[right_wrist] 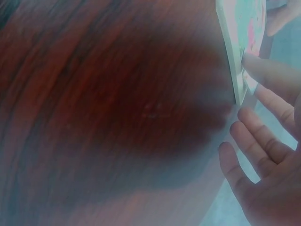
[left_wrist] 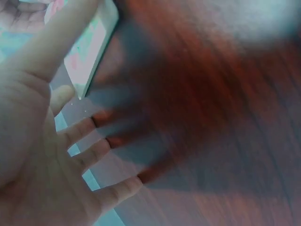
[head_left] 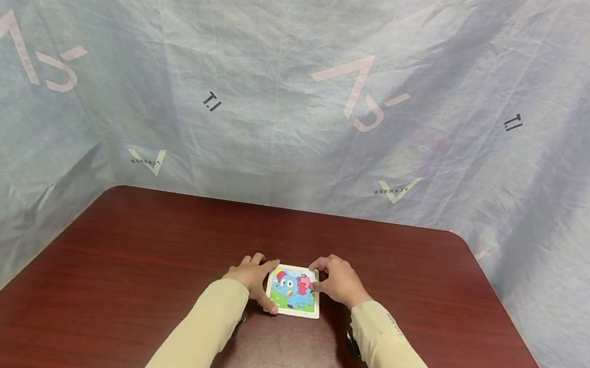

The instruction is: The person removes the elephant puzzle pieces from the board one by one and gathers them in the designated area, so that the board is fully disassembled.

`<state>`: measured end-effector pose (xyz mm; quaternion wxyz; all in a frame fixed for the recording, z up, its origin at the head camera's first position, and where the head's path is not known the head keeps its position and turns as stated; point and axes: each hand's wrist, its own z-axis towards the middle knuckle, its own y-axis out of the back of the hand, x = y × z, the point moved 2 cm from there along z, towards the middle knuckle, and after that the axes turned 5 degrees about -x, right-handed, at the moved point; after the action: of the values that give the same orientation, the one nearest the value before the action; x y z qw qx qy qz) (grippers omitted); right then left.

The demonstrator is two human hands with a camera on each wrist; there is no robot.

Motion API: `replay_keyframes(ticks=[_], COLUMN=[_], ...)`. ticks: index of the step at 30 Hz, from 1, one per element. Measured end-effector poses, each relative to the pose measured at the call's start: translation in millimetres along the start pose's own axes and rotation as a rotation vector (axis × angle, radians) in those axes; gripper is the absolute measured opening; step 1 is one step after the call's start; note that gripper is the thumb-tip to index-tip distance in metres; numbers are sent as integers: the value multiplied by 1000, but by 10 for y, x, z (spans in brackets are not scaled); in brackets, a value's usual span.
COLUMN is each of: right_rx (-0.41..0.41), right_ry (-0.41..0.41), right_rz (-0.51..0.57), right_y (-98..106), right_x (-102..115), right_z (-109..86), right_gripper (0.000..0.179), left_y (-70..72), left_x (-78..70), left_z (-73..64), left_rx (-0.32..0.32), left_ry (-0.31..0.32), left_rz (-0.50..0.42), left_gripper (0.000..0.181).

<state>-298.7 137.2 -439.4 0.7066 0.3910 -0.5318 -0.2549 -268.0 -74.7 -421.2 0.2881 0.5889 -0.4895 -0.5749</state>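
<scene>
A small square picture puzzle (head_left: 292,297) with a white frame and a blue cartoon animal lies flat on the table. At its left side, my left hand (head_left: 252,278) is spread, the thumb by the near left corner and the index finger by the far left corner. My right hand (head_left: 339,280) is over the far right corner, thumb tip on the picture and index fingertip at the far edge. In the right wrist view its other fingers (right_wrist: 256,146) extend past the frame. The left wrist view shows the left thumb crossing over the white frame (left_wrist: 94,59).
Underneath is a dark red wood-grain table (head_left: 181,225) with rounded far corners. A grey-white printed sheet (head_left: 281,81) hangs behind the table and along both sides. Light sleeves (head_left: 207,322) cover both forearms.
</scene>
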Motion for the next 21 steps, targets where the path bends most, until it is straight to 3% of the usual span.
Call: replay_keyframes(ticks=[5, 11, 21], right_rx=[6, 11, 13], right_ry=[10, 32, 37], right_rz=[-19, -25, -26], right_y=[5, 9, 11], right_x=[0, -4, -29], right_z=[-14, -24, -15], right_gripper=[27, 27, 28], left_y=[0, -48, -74], left_x=[-1, -23, -90], left_z=[35, 83, 79], left_rx=[-13, -70, -19], left_ry=[6, -36, -31], left_rz=[-47, -15, 27], left_gripper=[88, 81, 79])
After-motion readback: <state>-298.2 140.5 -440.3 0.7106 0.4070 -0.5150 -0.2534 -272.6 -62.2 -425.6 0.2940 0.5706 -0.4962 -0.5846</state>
